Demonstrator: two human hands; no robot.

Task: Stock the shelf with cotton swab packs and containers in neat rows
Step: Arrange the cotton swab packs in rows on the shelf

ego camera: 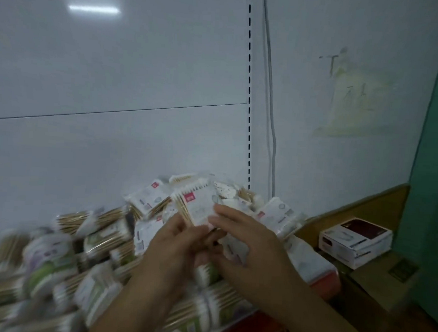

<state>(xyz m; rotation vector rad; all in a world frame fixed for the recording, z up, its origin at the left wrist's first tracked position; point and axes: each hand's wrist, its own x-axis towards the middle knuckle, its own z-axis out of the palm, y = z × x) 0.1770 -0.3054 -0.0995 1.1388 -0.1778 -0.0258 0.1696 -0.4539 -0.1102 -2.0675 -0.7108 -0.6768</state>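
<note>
Left hand [174, 243] pinching pack [198, 203] by near edge over pile [55, 264]; right hand [249, 243], fingers straight, touching its right side. Pile crowding red shelf lip [257, 325]; open room above it.

We are facing a white back panel [116, 71], a ceiling light's reflection [94, 9] glinting on it. A slotted upright [249, 104] and a grey cable [270, 92] are running down beside a stained white wall [355, 102]. A green surface [434, 151] is edging the right, with a white-and-maroon box [356, 239] sitting below a wooden ledge [363, 206].
</note>
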